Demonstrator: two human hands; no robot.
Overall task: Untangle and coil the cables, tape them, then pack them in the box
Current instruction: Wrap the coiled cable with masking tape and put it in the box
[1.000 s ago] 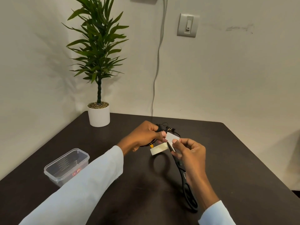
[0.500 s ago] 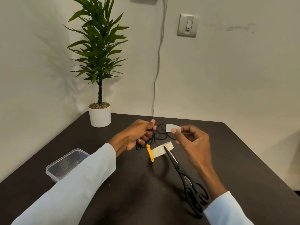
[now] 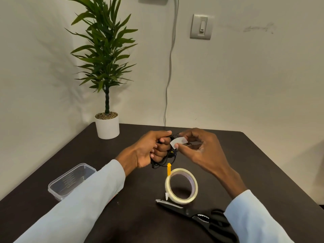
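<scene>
At the centre of the frame, the left hand [image 3: 149, 151] is clenched around a coiled bundle of black cables [image 3: 165, 157], lifted just above the dark table [image 3: 263, 172]. The right hand [image 3: 201, 151] pinches a short white tape strip [image 3: 177, 142] (thumb and forefinger) right beside the bundle. Below them the tape roll [image 3: 181, 185] stands on edge, black scissors [image 3: 196, 215] lying at its foot. The clear plastic box [image 3: 70, 181] sits open at lower left.
</scene>
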